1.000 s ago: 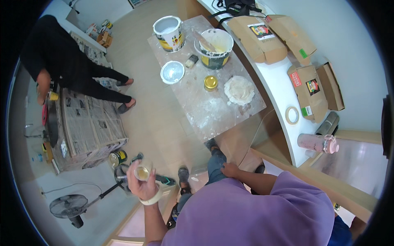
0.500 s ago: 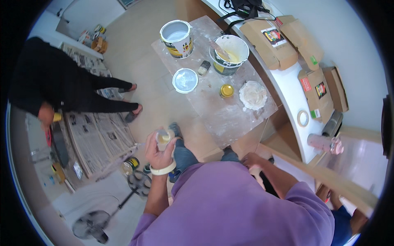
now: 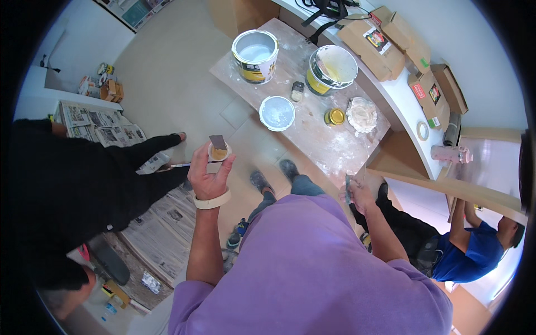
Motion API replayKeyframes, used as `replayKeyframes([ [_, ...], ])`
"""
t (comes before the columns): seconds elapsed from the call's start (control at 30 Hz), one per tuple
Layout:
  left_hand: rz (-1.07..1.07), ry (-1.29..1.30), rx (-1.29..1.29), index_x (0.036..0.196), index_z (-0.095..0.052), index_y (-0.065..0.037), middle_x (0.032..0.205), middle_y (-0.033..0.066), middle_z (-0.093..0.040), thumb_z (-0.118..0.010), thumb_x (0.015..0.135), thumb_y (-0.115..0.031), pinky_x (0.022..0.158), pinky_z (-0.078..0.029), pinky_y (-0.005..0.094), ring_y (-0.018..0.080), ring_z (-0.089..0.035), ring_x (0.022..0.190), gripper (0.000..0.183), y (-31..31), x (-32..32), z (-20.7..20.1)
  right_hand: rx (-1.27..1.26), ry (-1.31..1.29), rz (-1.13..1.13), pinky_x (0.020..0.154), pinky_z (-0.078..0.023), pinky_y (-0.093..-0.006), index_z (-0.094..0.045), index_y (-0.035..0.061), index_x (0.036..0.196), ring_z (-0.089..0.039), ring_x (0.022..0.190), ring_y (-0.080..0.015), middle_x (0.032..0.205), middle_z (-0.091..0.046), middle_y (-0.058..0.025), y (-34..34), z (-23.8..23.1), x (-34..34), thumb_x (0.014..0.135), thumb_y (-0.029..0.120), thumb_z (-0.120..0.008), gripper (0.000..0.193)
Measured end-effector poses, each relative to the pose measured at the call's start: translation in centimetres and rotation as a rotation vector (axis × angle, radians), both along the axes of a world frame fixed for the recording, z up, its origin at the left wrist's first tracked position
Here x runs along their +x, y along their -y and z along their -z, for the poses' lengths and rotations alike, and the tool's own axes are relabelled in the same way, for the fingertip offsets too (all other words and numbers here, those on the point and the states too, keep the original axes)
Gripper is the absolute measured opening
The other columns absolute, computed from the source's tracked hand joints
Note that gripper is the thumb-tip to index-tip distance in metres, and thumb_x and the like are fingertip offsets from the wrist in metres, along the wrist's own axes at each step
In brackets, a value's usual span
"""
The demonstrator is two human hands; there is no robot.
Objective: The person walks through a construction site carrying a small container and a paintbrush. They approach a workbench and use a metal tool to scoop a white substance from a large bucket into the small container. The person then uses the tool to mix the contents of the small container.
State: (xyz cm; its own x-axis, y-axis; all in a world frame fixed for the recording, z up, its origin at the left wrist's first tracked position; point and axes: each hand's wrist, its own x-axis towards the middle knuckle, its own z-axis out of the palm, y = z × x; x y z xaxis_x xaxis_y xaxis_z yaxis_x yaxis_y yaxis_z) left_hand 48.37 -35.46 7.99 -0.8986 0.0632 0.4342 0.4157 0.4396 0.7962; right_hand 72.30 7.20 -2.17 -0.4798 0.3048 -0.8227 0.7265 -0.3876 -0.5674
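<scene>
My left hand is closed round a small white cup with yellowish stuff inside. From the cup a flat grey piece stands up. A thin pale stick juts sideways past the fingers, and a cream tape roll circles the wrist. My right hand, low by the near corner of the board, grips a thin grey-green blade-like thing, seen nearly edge-on. Its exact kind is unclear.
A spattered board bears two paint buckets, a lid, a brush, a yellow-lidded jar and a crumpled white bundle. People stand left and right. A white shelf holds boxes.
My right hand has come out from beside my body, showing the blade-like thing. A grey piece now stands in the cup. The view has shifted; the person at left is nearer.
</scene>
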Motion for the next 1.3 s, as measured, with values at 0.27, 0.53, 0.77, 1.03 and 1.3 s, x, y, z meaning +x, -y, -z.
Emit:
replayKeyframes([
  [0.27, 0.047, 0.08, -0.095, 0.126, -0.071, 0.0, 0.111, 0.013, -0.074, -0.093, 0.084, -0.017, 0.085, -0.057, 0.0363, 0.0253, -0.073, 0.093, 0.05, 2.6, -10.5, -0.2, 0.048, -0.231, -0.004, 0.077, -0.066, -0.0393, -0.053, -0.0012, 0.133, -0.077, 0.089, -0.0282, 0.114, -0.071, -0.0212, 3.8, -0.5, -16.3, 0.11, 0.011, -0.053, 0.026],
  [0.53, 0.161, 0.159, -0.191, 0.126, -0.073, -0.001, 0.113, 0.0128, -0.075, -0.094, 0.08, -0.011, 0.087, -0.057, 0.0364, 0.0239, -0.072, 0.098, 0.051, 0.6, -23.5, -0.3, -0.121, -0.582, -0.035, 0.076, -0.056, -0.0295, -0.054, -0.0041, 0.148, -0.068, 0.083, -0.0165, 0.1, -0.067, -0.0096, 9.9, -4.2, -35.9, 0.102, 0.003, -0.054, 0.047],
  [0.77, 0.378, 0.107, -0.205, 0.124, -0.073, -0.001, 0.112, 0.0111, -0.075, -0.093, 0.083, -0.017, 0.09, -0.057, 0.0353, 0.0212, -0.072, 0.096, 0.049, -2.1, -33.8, 2.2, 0.05, -0.488, -0.036, 0.071, -0.051, -0.0275, -0.06, -0.0043, 0.143, -0.061, 0.079, -0.0125, 0.098, -0.065, -0.0049, 9.6, -8.9, -43.7, 0.103, 0.007, -0.055, 0.041],
  [1.03, 0.73, 0.38, -0.221, 0.124, -0.071, 0.001, 0.11, 0.0147, -0.076, -0.095, 0.082, -0.024, 0.088, -0.056, 0.0364, 0.0237, -0.072, 0.096, 0.054, -0.7, -45.3, 7.0, 0.257, -0.525, 0.461, 0.072, -0.05, -0.0269, -0.069, -0.0048, 0.124, -0.062, 0.078, -0.0116, 0.093, -0.067, -0.0057, 16.1, -8.7, -50.3, 0.103, 0.012, -0.058, 0.029],
  [1.3, 1.068, 0.198, -0.213, 0.125, -0.071, -0.001, 0.112, 0.0161, -0.074, -0.094, 0.081, -0.025, 0.09, -0.057, 0.0401, 0.0308, -0.07, 0.1, 0.055, 0.2, -51.4, 6.6, 0.657, -0.369, -0.036, 0.065, -0.046, -0.0301, -0.073, 0.0002, 0.116, -0.054, 0.07, -0.0113, 0.082, -0.063, -0.0015, 24.0, -11.2, -57.9, 0.099, 0.017, -0.072, 0.024],
])
